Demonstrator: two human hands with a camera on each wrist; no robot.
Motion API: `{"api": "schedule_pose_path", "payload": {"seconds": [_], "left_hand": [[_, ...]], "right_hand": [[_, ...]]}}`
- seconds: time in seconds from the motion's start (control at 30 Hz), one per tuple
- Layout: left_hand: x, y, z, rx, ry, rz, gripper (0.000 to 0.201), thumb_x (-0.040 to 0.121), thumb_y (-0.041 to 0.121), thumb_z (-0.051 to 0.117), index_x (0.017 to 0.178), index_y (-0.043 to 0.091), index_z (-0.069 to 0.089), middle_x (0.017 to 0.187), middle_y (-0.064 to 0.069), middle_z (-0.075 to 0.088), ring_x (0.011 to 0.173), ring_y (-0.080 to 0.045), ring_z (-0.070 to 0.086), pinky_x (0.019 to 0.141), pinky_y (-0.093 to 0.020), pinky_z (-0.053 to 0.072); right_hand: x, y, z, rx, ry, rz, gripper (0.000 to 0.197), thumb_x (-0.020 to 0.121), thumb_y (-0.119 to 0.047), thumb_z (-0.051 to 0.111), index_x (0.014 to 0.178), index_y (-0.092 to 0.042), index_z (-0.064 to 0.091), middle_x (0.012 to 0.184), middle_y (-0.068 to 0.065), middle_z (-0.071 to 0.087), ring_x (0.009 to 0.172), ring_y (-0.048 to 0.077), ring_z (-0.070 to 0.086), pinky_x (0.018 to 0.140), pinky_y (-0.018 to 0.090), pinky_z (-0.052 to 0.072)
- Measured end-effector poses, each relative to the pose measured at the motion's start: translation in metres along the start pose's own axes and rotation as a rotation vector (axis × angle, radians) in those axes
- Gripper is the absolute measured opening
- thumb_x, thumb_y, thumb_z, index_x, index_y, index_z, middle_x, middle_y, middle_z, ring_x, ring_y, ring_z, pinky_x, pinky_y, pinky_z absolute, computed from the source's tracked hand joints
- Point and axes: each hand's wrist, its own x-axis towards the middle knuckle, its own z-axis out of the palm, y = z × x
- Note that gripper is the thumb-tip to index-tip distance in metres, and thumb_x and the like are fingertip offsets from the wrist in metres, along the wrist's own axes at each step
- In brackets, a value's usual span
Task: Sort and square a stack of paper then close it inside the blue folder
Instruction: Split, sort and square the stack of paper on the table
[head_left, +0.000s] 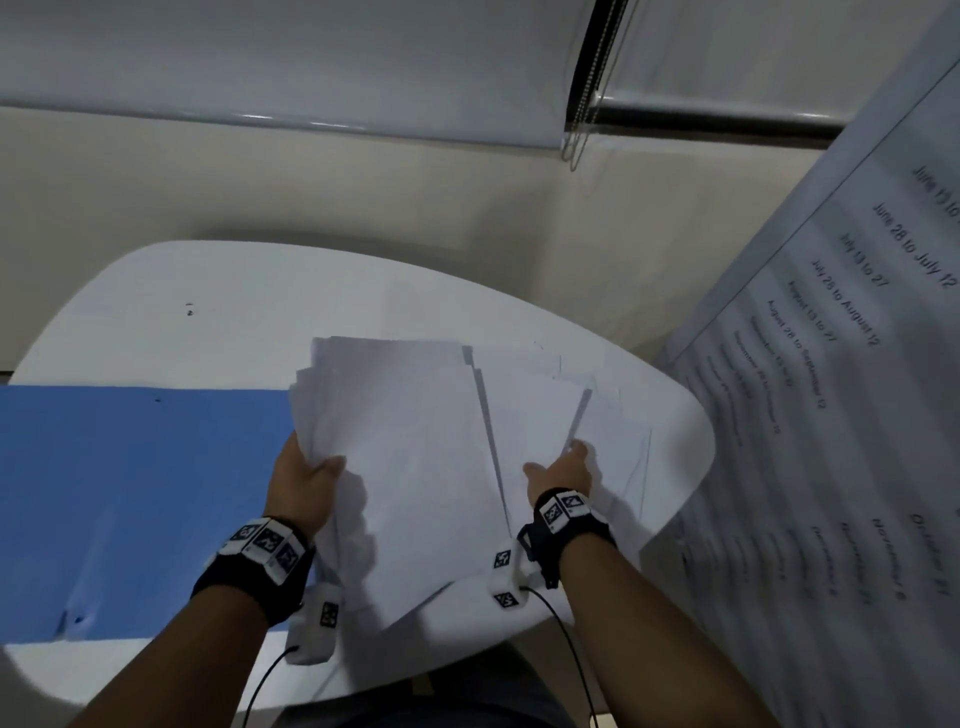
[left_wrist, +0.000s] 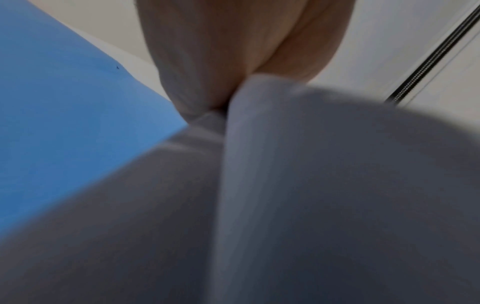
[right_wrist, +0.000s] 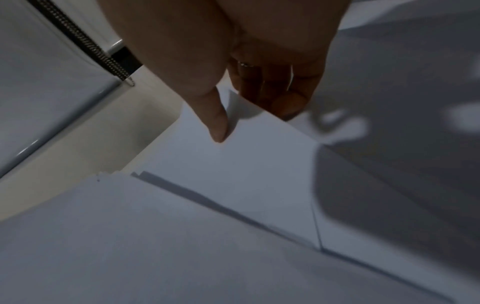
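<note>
An uneven stack of white paper (head_left: 410, 441) lies fanned on the white table (head_left: 208, 312). My left hand (head_left: 306, 478) grips its left edge, thumb on top, and the sheets bend upward there. The left wrist view shows this left hand (left_wrist: 233, 51) pinching the curled paper (left_wrist: 311, 164) beside the blue folder (left_wrist: 64, 113). Loose sheets (head_left: 540, 405) spread out to the right. My right hand (head_left: 563, 467) pinches one of them. In the right wrist view the right hand (right_wrist: 253, 120) has its thumb on top of that sheet (right_wrist: 246, 174) and its fingers under the edge. The blue folder (head_left: 130, 493) lies open and flat at the left.
A large printed sheet with date ranges (head_left: 831, 364) hangs close at the right, next to the table's rounded edge. A window blind (head_left: 311, 62) with a bead chain (head_left: 587, 93) runs along the wall behind. Bare tabletop shows beyond the paper.
</note>
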Motion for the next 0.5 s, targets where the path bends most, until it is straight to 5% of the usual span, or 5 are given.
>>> {"api": "schedule_pose_path", "payload": {"seconds": [0.13, 0.2, 0.27, 0.37, 0.5], "left_hand": [[0.004, 0.000, -0.008, -0.007, 0.009, 0.016, 0.041, 0.092, 0.007, 0.064, 0.131, 0.013, 0.056, 0.117, -0.010, 0.065, 0.105, -0.032, 0.062, 0.093, -0.051, 0.052], [0.004, 0.001, -0.009, -0.008, 0.009, 0.017, 0.040, 0.092, 0.007, 0.064, 0.131, 0.013, 0.056, 0.115, -0.008, 0.065, 0.104, -0.031, 0.061, 0.091, -0.048, 0.052], [0.004, 0.002, -0.010, -0.014, 0.007, 0.011, 0.040, 0.092, 0.007, 0.064, 0.131, 0.014, 0.056, 0.115, -0.008, 0.064, 0.104, -0.032, 0.061, 0.091, -0.048, 0.052], [0.003, 0.003, -0.011, -0.054, -0.009, 0.005, 0.041, 0.092, 0.005, 0.063, 0.132, 0.013, 0.056, 0.116, -0.008, 0.064, 0.104, -0.031, 0.060, 0.091, -0.045, 0.051], [0.005, 0.004, -0.008, -0.108, -0.042, -0.030, 0.039, 0.092, 0.005, 0.062, 0.130, 0.014, 0.057, 0.118, -0.007, 0.066, 0.106, -0.030, 0.061, 0.095, -0.048, 0.051]], "right_hand": [[0.009, 0.002, -0.002, -0.074, 0.000, -0.095, 0.025, 0.089, -0.016, 0.066, 0.110, -0.004, 0.061, 0.109, 0.015, 0.068, 0.093, 0.031, 0.066, 0.076, 0.031, 0.052], [0.007, 0.001, -0.003, -0.130, 0.014, -0.139, 0.011, 0.090, -0.016, 0.063, 0.090, -0.005, 0.059, 0.093, 0.011, 0.067, 0.080, 0.027, 0.063, 0.067, 0.028, 0.049], [-0.001, -0.003, -0.008, -0.135, 0.070, -0.191, 0.021, 0.092, -0.014, 0.060, 0.074, -0.006, 0.050, 0.077, 0.008, 0.057, 0.066, 0.021, 0.053, 0.058, 0.024, 0.040], [-0.015, -0.013, -0.033, -0.087, 0.191, -0.324, 0.024, 0.095, -0.013, 0.057, 0.076, 0.003, 0.057, 0.071, 0.007, 0.052, 0.066, 0.022, 0.051, 0.057, 0.024, 0.034], [-0.028, -0.035, -0.086, -0.159, 0.325, -0.610, 0.019, 0.094, -0.015, 0.059, 0.088, 0.000, 0.070, 0.082, 0.015, 0.064, 0.080, 0.031, 0.059, 0.068, 0.027, 0.036]]}}
